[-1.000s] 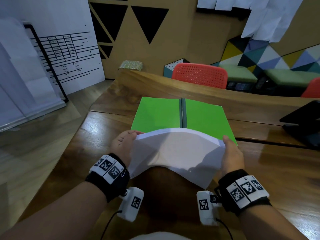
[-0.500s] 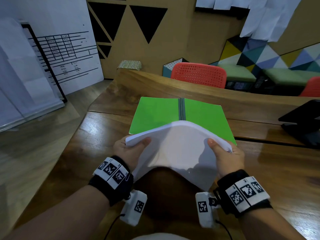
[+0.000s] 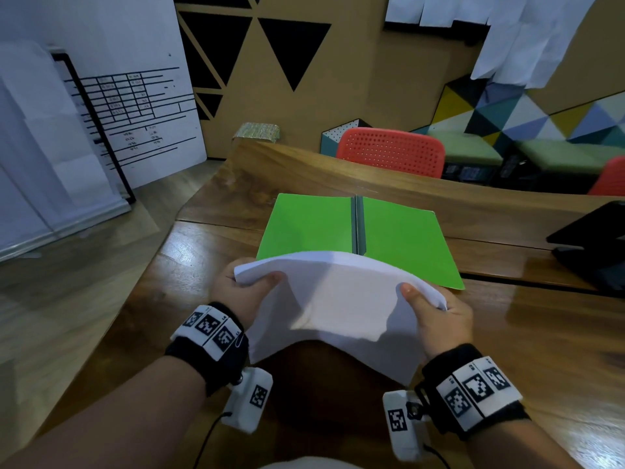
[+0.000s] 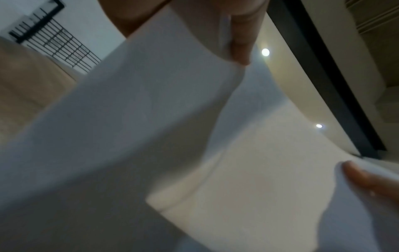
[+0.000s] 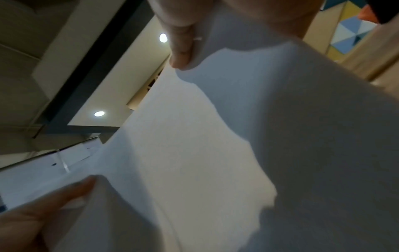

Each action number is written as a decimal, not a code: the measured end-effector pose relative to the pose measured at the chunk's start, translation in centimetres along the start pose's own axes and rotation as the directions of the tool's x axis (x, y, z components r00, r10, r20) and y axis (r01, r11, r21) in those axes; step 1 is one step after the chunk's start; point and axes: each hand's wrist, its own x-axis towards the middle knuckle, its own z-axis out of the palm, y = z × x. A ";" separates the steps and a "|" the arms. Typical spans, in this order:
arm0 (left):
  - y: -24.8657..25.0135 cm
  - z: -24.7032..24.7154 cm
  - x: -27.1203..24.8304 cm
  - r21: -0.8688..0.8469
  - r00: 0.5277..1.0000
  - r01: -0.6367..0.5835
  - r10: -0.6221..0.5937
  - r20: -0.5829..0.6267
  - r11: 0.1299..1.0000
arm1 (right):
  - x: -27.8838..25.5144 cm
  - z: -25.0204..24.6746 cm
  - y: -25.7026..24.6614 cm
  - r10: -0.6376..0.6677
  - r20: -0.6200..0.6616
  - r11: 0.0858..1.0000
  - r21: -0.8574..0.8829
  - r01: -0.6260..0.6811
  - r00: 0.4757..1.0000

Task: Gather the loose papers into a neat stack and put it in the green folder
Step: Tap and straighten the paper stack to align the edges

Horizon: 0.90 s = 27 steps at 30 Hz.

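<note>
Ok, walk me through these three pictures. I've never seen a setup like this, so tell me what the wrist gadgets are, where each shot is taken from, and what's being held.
There is no machine here, only a person wearing cameras. The big picture comes from a camera on the head, looking down at both arms. The black bands with checkered markers carry small white cameras under each wrist; the other two pictures come from those, looking up along the hand, so they show mostly paper and ceiling lights.

The left hand and right hand each grip one side of a stack of white papers, thumbs on top; the stack bows upward in the middle. In the left wrist view the thumb presses on the paper's edge.

Beyond the papers, an open green folder lies flat on the wooden table. A dark device sits at the table's right edge, and a red chair stands behind.
</note>
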 end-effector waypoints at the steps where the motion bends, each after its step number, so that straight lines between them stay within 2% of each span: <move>1: 0.2 -0.3 0.4 0.161 0.998 -0.041 0.049 -0.044 0.986 | 0.0 0.0 -0.3 -0.032 0.019 0.999 -0.029 0.033 0.999; 2: 0.5 -0.7 0.7 0.369 0.989 -0.111 0.139 -0.050 0.923 | 0.1 -0.1 -0.8 -0.077 0.051 0.994 -0.068 0.081 0.996; 3: 1.1 -0.9 0.6 0.547 0.969 -0.201 0.245 -0.008 0.813 | 0.0 -0.1 -1.6 -0.133 0.093 0.983 -0.116 0.143 0.987; 4: 2.0 -1.0 0.3 0.677 0.928 -0.319 0.364 0.081 0.663 | -0.1 0.1 -2.4 -0.190 0.147 0.961 -0.175 0.215 0.971; 5: 3.3 -0.8 -0.2 0.738 0.867 -0.445 0.451 0.213 0.507 | -0.3 0.4 -3.3 -0.251 0.195 0.927 -0.233 0.293 0.948; 6: 4.8 -0.4 -0.8 0.740 0.800 -0.555 0.488 0.349 0.380 | -0.6 0.7 -4.2 -0.303 0.241 0.891 -0.272 0.364 0.922; 7: 6.5 0.1 -1.4 0.713 0.745 -0.637 0.472 0.471 0.293 | -1.0 1.3 -5.2 -0.354 0.276 0.852 -0.299 0.430 0.894; 8: 7.6 0.7 -1.7 0.678 0.705 -0.693 0.427 0.566 0.246 | -1.5 1.7 -6.2 -0.400 0.309 0.810 -0.322 0.490 0.863; 9: 8.5 1.2 -1.8 0.637 0.672 -0.735 0.372 0.640 0.231 | -2.2 2.2 -7.2 -0.444 0.340 0.766 -0.337 0.548 0.829; 11: 9.7 1.8 -1.8 0.568 0.627 -0.779 0.295 0.721 0.267 | -3.0 2.6 -8.8 -0.510 0.390 0.706 -0.320 0.632 0.767; 13: 9.8 2.0 -2.1 0.513 0.591 -0.804 0.317 0.742 0.299 | -3.5 2.4 -9.8 -0.531 0.409 0.689 -0.301 0.659 0.742; 16: 8.8 1.4 -2.2 0.399 0.522 -0.850 0.450 0.724 0.344 | -2.9 1.4 -10.3 -0.443 0.449 0.714 -0.348 0.608 0.776; 17: 8.3 1.2 -2.0 0.344 0.515 -0.850 0.492 0.702 0.399 | -2.2 0.9 -10.3 -0.363 0.469 0.708 -0.423 0.565 0.805; 18: 8.0 0.8 -1.8 0.295 0.539 -0.825 0.511 0.670 0.482 | -1.3 0.2 -10.1 -0.270 0.474 0.714 -0.485 0.504 0.838; 19: 7.8 0.4 -1.5 0.255 0.582 -0.781 0.516 0.628 0.570 | -0.4 -0.5 -10.1 -0.178 0.453 0.734 -0.531 0.424 0.874; 22: 7.6 -0.8 -0.7 0.128 0.741 -0.601 0.490 0.459 0.789 | 2.1 -2.7 -9.8 -0.053 0.355 0.834 -0.499 0.237 0.933; 23: 7.7 -1.1 -0.6 0.078 0.778 -0.550 0.476 0.410 0.831 | 2.4 -3.1 -9.6 -0.041 0.327 0.898 -0.402 0.178 0.944; 25: 7.7 -1.2 -0.7 0.007 0.832 -0.464 0.433 0.345 0.886 | 2.7 -3.2 -8.9 -0.026 0.332 0.995 -0.083 0.056 0.943; 27: 7.2 -0.8 -0.9 -0.052 0.880 -0.367 0.365 0.305 0.929 | 2.1 -2.1 -8.4 -0.082 0.371 0.977 0.213 0.001 0.925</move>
